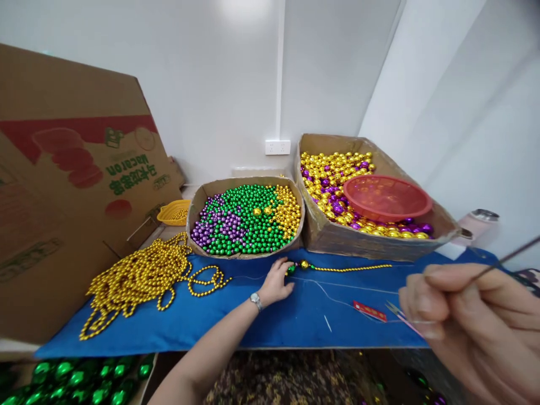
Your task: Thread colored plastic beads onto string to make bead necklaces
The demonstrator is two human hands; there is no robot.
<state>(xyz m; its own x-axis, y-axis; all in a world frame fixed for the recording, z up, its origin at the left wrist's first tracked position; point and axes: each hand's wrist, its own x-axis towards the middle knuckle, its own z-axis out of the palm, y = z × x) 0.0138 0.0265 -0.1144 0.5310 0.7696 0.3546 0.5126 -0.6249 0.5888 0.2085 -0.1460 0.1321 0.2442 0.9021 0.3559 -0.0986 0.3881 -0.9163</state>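
On the blue cloth, my left hand (276,282) curls its fingers against the green end of a bead strand, with the thumb lower and apart. A larger gold bead (304,264) and a row of small gold beads (354,269) continue to the right from those fingers. My right hand (472,320), large and close to the camera, pinches a thin dark needle-like rod (517,252). White thread (333,295) runs over the cloth between the two hands.
Cardboard boxes of loose beads (244,254) (337,244) stand behind; a red bowl (388,197) rests in the right one. Gold bead strings (139,275) lie left beside a large carton (76,169). A red packet (369,311) and snips (403,318) lie near my right hand.
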